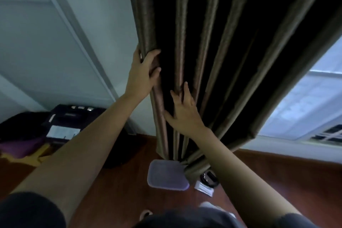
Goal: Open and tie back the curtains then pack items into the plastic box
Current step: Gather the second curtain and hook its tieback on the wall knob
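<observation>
A dark brown pleated curtain (pixel 218 46) hangs in front of me, gathered toward the left with its hem on the floor. My left hand (pixel 142 72) grips the curtain's left edge, fingers curled round the outer fold. My right hand (pixel 185 111) lies lower and to the right, fingers spread flat against the middle folds. On the floor below the hem lies a translucent plastic box lid (pixel 166 174). Beside it, to the right, sit a small white packet (pixel 203 189) and a dark round item (pixel 210 178), partly hidden by my right forearm.
A bright window (pixel 311 102) shows at the right where the curtain is pulled aside. A black bag or case (pixel 74 120) with purple and yellow cloth (pixel 24 150) sits on the wooden floor (pixel 120 190) at the left. A pale wall (pixel 55 42) stands behind.
</observation>
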